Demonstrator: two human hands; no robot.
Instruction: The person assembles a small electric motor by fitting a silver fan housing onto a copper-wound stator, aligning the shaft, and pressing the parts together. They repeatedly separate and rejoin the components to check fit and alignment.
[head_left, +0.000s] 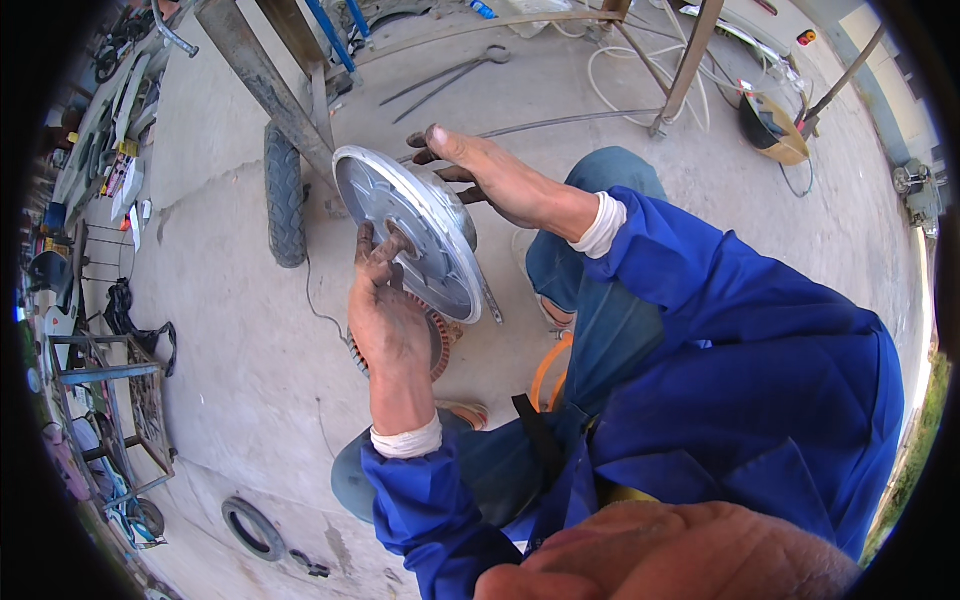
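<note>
A silver hub-motor cover or wheel hub (439, 259) is tilted on edge before me, clear of the concrete as far as I can see. My left hand (394, 319) supports it at the centre, its blackened fingers at the hub bore. My right hand (517, 176) is beside the hub's far side, fingers spread and stained dark; no contact is plain. Partly hidden behind my left wrist is a ring-shaped motor stator (441, 349) with copper-coloured windings. A thin metal bar (491, 300) shows beside the hub's lower rim.
A worn tyre (286, 199) stands against a steel leg (262, 82). Long tongs (450, 79) lie beyond it. A metal stand (686, 71) and pale hose (600, 82) are at upper right, near a hard hat (776, 131). An orange ring (547, 371) lies by my leg; another tyre (253, 529) lies lower left.
</note>
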